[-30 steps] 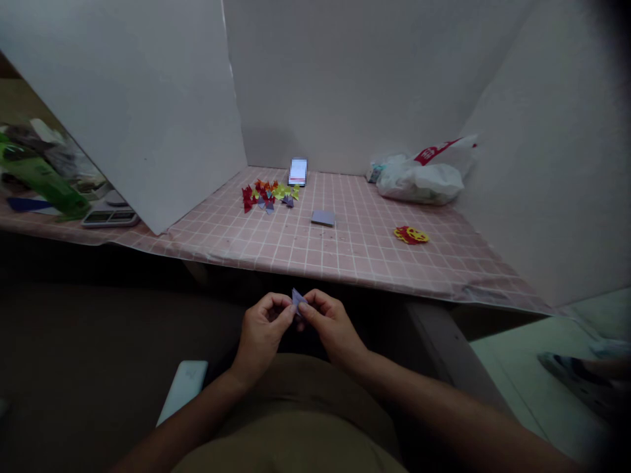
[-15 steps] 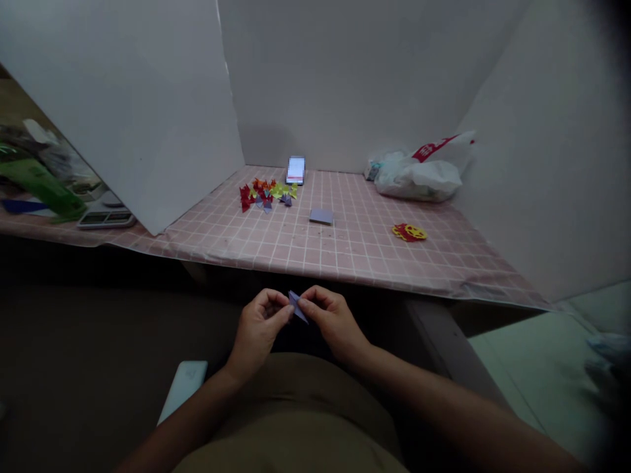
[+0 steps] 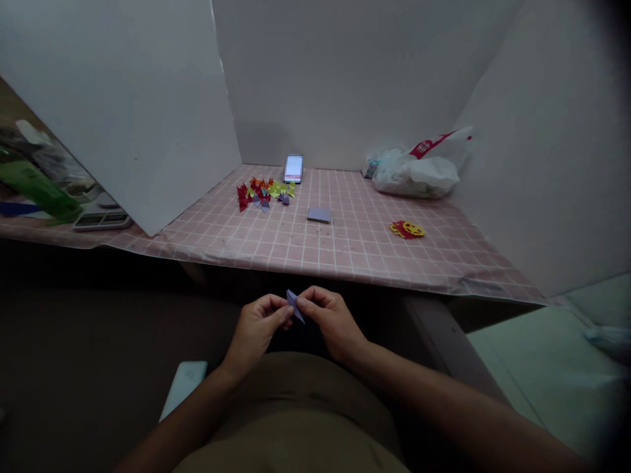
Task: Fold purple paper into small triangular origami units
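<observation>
Between my two hands, above my lap and in front of the table edge, is a small piece of folded purple paper (image 3: 295, 305) with pointed ends. My left hand (image 3: 259, 328) pinches its left side between thumb and forefinger. From the other side my right hand (image 3: 332, 320) grips it the same way; the fingertips partly hide the folds. On the table beyond lies a stack of square purple paper (image 3: 319, 215). To its left sits a cluster of small folded paper pieces (image 3: 261, 192) in red, orange, yellow and purple.
A lit phone (image 3: 294, 169) leans at the back. Red and yellow cut-out shapes (image 3: 407, 229) lie on the checked tablecloth (image 3: 276, 243), with a white plastic bag (image 3: 419, 171) behind. White panels (image 3: 123, 98) enclose the table. A white device (image 3: 184, 387) lies by my left forearm.
The view has shifted slightly. Both hands keep hold of the folded paper, with the left fingers marginally lower on it; otherwise little differs.
</observation>
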Demonstrator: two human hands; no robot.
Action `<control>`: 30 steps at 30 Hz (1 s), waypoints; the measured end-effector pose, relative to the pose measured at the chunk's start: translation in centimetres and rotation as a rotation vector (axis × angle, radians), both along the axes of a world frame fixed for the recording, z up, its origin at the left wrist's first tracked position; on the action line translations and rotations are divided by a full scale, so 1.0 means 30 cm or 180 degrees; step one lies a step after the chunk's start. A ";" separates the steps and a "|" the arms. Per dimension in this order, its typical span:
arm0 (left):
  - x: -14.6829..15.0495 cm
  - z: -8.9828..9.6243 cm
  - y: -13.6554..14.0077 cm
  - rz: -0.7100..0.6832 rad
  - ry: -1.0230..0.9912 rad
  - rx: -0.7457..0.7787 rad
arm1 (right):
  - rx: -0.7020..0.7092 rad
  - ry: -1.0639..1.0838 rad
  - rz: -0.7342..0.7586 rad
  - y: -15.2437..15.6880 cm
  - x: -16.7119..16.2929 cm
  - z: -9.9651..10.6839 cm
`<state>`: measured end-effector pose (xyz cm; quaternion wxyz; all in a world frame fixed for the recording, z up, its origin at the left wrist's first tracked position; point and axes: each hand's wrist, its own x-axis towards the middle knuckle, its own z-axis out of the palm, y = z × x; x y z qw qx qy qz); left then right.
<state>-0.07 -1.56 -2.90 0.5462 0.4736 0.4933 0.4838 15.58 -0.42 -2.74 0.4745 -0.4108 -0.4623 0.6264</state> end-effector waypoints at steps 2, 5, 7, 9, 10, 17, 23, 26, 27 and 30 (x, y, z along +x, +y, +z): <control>-0.001 0.000 -0.001 0.0019 0.0115 0.0042 | -0.0015 -0.0026 0.0034 0.002 -0.001 -0.002; -0.002 0.004 -0.005 0.0112 0.0289 0.0084 | 0.0039 -0.0097 0.0057 0.008 0.001 -0.004; -0.003 0.008 -0.006 0.0120 0.0322 0.0122 | 0.0110 -0.0163 0.0067 0.013 0.004 -0.003; -0.007 0.013 -0.006 0.0086 0.0247 0.0152 | 0.0193 -0.0253 0.0076 0.017 0.008 0.001; -0.009 0.015 -0.006 0.0084 0.0185 0.0155 | 0.0234 -0.0309 0.0073 0.019 0.011 0.003; -0.024 0.025 -0.002 0.0183 -0.0179 0.0119 | 0.0520 -0.0661 0.0267 0.017 0.020 0.011; -0.030 0.034 -0.004 0.0059 -0.0041 0.0158 | 0.0594 -0.0725 0.0386 0.015 0.020 0.021; -0.034 0.038 -0.005 0.0022 -0.0022 0.0170 | 0.0619 -0.0756 0.0461 0.016 0.021 0.023; -0.036 0.039 -0.005 -0.0010 -0.0025 0.0161 | 0.0627 -0.0751 0.0491 0.017 0.021 0.023; -0.041 0.038 -0.006 -0.0108 -0.0071 0.0087 | 0.0658 -0.0710 0.0545 0.017 0.024 0.022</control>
